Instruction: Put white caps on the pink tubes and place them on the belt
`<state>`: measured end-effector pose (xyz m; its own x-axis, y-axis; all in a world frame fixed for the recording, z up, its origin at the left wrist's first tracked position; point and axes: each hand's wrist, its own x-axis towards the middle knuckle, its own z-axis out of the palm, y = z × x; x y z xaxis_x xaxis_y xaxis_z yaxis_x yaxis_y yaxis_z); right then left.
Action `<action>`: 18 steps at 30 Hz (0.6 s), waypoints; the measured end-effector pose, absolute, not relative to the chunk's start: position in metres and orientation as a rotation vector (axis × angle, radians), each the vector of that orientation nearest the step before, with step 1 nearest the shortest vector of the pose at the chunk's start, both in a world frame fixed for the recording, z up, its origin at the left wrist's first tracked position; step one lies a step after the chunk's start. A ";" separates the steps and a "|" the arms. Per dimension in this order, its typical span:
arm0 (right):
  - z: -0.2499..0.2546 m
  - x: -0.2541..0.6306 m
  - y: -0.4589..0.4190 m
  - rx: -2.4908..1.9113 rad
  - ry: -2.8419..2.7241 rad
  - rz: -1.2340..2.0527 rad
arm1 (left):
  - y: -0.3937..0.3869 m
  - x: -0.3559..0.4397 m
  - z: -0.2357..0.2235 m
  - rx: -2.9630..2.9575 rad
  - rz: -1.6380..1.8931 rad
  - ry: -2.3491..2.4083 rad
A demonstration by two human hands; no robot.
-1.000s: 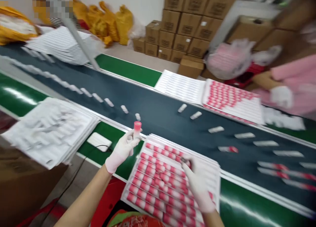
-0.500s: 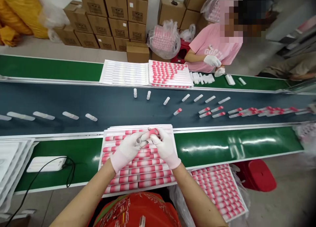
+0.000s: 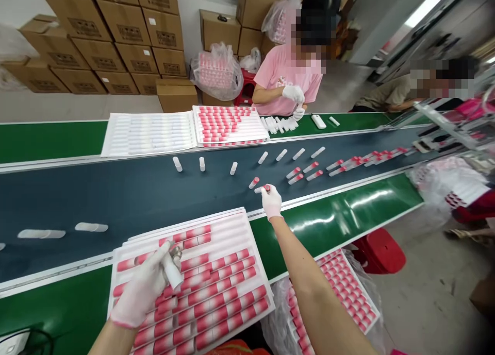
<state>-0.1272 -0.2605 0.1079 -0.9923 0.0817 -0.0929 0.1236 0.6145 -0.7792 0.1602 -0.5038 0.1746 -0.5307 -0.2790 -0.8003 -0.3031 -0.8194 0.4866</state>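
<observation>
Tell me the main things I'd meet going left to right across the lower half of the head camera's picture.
White device → left hand holding a white tube → right hand at a red-topped tube → red stool.

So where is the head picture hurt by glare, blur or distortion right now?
Head view, right: white glare streaks the glossy green ledge; head view, left: the white cylindrical tubes on the dark blue-grey conveyor belt look stretched, from lens or motion, can't tell which; head view, lower left: the white-gloved left hand looks slightly soft.
</observation>
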 end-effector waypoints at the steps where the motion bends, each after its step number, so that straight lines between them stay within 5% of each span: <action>1: 0.100 -0.137 -0.259 0.174 2.774 -1.322 | -0.504 0.161 0.175 -1.573 2.550 0.866; 18: 0.057 -0.168 -0.259 0.143 2.750 -1.032 | -0.496 0.179 0.153 -1.418 2.439 1.109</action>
<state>-0.1678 -0.2595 0.0573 -0.9753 0.0198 -0.2200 0.1597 0.7514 -0.6402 0.1789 -0.4957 0.1528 -0.5574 -0.2528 -0.7908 -0.4296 -0.7272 0.5353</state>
